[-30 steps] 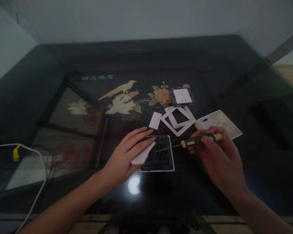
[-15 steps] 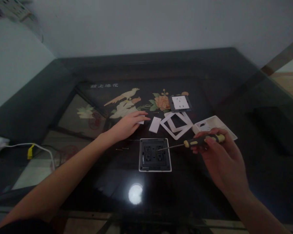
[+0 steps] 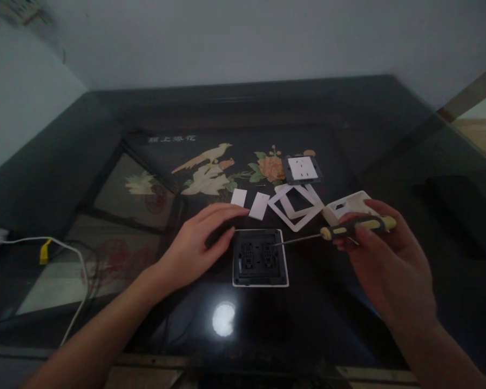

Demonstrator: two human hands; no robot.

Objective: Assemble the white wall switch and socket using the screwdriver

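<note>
My right hand (image 3: 383, 254) is closed round the yellow and black handle of a screwdriver (image 3: 358, 226). Its shaft points left, with the tip over the right part of a dark switch module (image 3: 260, 257) in a white frame. Thumb and fingers apart, my left hand (image 3: 202, 237) is at the module's upper left corner and holds nothing. Two white rectangular plates, one on the left (image 3: 238, 197) and one on the right (image 3: 259, 206), lie just beyond its fingertips.
White square frames (image 3: 281, 212) overlap beside a white box (image 3: 330, 213). Behind them lies a socket module (image 3: 303, 168). A small screw (image 3: 261, 186) is near the plates. At the left a white cable (image 3: 83, 265) with a yellow tag crosses the glossy black table (image 3: 227, 111).
My left hand has let go of the left white plate and come back towards the module. My right hand has moved right with the screwdriver, its tip drawn towards the module's right edge.
</note>
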